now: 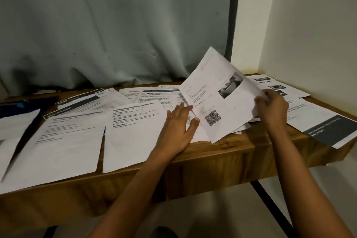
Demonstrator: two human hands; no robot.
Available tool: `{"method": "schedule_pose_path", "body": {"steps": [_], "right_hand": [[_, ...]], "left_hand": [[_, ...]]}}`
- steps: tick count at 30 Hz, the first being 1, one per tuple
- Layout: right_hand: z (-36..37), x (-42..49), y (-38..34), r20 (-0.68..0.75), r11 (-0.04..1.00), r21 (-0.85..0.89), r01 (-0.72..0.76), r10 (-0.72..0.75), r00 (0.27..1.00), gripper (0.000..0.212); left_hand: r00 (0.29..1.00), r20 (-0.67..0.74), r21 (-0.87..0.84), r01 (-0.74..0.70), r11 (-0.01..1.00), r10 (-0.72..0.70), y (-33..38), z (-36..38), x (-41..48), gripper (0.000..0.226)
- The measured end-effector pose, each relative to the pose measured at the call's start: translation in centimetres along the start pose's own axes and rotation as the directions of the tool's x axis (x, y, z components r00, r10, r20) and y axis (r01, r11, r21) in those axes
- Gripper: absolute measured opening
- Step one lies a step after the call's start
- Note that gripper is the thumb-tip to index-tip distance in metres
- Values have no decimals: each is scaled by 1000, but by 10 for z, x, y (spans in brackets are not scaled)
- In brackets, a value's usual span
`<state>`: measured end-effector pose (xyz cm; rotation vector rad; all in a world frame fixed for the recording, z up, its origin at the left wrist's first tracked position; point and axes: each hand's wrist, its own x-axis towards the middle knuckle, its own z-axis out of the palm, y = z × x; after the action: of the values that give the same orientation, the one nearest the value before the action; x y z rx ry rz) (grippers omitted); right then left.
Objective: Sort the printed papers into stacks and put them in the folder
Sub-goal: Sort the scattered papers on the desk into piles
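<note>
Everywhere loose papers (65, 141) crowd the desk (212, 162) around the raised sheet (216, 102)

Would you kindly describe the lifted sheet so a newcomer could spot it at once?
On the wooden table, look right of centre. The right hand pinches one sheet tilted up off the pile; only it is raised, with a QR code below a photo.
</note>
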<state>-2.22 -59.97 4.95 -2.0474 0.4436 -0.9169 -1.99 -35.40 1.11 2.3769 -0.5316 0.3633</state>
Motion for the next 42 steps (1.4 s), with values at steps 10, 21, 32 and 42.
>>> {"method": "schedule_pose_path", "body": {"steps": [10, 21, 32, 42], "right_hand": [[55, -39, -45, 187, 913, 307, -267, 217, 958, 44], [134, -124, -79, 369, 856, 386, -343, 198, 908, 23], [162, -178, -122, 531, 876, 385, -291, 47, 846, 35], [189, -246, -171, 746, 929, 314, -197, -113, 656, 68]], "left_hand": [[941, -272, 248, 270, 930, -201, -116, -124, -89, 53], [876, -30, 496, 431, 754, -481, -181, -154, -141, 81], [862, -126, 42, 498, 866, -490, -171, -157, -130, 85], [885, -188, 164, 457, 874, -427, -191, -184, -158, 76]]}}
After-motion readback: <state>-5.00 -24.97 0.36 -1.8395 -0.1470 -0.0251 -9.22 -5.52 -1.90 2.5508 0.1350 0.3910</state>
